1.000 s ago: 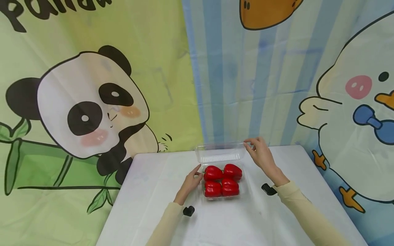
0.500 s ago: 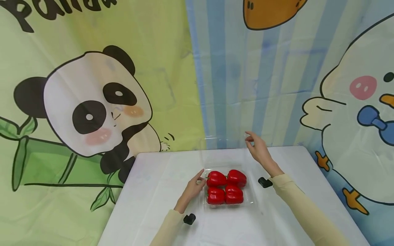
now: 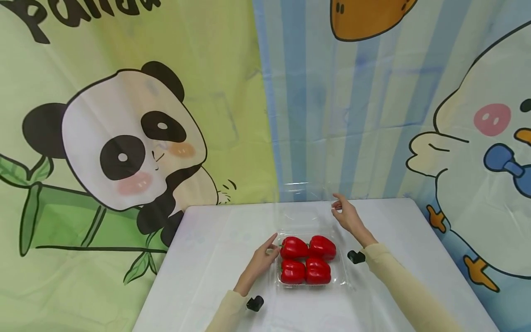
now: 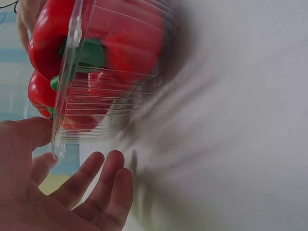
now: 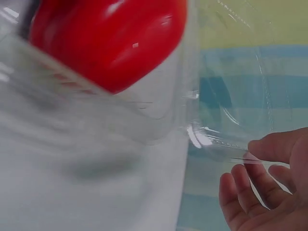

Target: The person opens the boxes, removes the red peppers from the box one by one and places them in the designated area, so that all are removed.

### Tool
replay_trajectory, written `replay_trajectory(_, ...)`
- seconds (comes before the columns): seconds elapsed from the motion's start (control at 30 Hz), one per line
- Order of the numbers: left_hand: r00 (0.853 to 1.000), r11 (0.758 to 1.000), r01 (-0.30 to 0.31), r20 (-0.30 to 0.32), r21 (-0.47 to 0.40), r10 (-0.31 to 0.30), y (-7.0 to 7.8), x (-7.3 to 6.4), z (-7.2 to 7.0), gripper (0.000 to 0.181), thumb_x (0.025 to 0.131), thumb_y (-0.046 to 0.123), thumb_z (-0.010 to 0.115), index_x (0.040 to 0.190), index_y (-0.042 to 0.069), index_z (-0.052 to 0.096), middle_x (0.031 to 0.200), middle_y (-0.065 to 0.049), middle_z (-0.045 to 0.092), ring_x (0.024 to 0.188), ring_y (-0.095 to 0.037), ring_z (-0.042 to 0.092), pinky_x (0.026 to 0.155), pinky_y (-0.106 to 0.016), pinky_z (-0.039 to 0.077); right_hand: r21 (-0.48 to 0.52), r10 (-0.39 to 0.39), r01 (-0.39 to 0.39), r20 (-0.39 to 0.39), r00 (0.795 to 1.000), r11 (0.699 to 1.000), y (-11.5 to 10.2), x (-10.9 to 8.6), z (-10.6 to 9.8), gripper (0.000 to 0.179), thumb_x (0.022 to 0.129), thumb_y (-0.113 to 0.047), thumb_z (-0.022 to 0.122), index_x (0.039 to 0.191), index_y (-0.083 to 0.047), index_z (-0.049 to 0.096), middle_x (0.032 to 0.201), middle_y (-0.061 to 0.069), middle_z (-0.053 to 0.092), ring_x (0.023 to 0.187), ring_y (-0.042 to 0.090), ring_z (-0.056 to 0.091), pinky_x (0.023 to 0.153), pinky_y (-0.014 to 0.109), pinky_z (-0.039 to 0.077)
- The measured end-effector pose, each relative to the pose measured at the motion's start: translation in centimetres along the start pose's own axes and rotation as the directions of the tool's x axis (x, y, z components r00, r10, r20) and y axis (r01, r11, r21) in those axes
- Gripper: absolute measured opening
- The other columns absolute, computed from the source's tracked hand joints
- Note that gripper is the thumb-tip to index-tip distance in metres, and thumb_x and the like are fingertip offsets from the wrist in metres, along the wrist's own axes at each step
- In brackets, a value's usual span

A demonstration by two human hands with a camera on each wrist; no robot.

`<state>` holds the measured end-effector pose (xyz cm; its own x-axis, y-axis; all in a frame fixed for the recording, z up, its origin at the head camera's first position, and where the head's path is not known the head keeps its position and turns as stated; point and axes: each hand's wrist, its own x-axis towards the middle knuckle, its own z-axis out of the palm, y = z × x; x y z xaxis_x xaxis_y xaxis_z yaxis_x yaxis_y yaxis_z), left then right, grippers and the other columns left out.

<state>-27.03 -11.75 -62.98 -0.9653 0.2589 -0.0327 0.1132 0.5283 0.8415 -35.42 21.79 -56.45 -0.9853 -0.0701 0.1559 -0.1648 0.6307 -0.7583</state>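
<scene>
On the white table sits a clear plastic clamshell container holding several red bell peppers with green stems. Its transparent lid stands raised at the far side. My left hand is at the container's left far corner; in the left wrist view the thumb and index finger pinch the rim, and the other fingers extend below it. My right hand is up at the lid's right edge. There the thumb and index finger pinch the thin plastic, as the right wrist view shows.
The white table ends just behind the lid. A cloth backdrop with a panda and a white bird hangs behind it. Each wrist carries a small black device, such as the right one.
The lid has swung up from a lower position behind the peppers. The container has shifted a little toward me, with the left hand following. The right hand rose, then came down slightly.
</scene>
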Motion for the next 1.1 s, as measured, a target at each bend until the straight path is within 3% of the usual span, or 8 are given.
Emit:
replay_trajectory(0.47,1.0,1.0,-0.013,0.006,0.006,0.013,0.0,-0.4,0.1,0.056,0.103,0.028,0.055,0.156,0.017,0.038,0.118,-0.014,0.066,0.081,-0.018,0.067,0.069,-0.022,0.052,-0.024,0.102,-0.099,0.115,0.988,0.995,2.1,-0.9,1.7,0.058,0.098,-0.005,0.056,0.149,0.011,0.034,0.131,0.031,0.058,0.12,0.045,0.057,0.098,0.053,0.052)
replay_trajectory(1.1,0.999,0.999,-0.027,0.03,-0.028,0.028,0.2,-0.1,0.1,0.056,0.104,0.024,0.053,0.157,0.014,0.036,0.119,-0.017,0.066,0.079,-0.022,0.068,0.067,-0.024,0.049,0.003,0.185,-0.188,0.162,0.969,0.982,3.4,-1.3,2.4,0.055,0.1,-0.009,0.052,0.149,0.011,0.035,0.135,0.031,0.056,0.122,0.045,0.055,0.101,0.055,0.05)
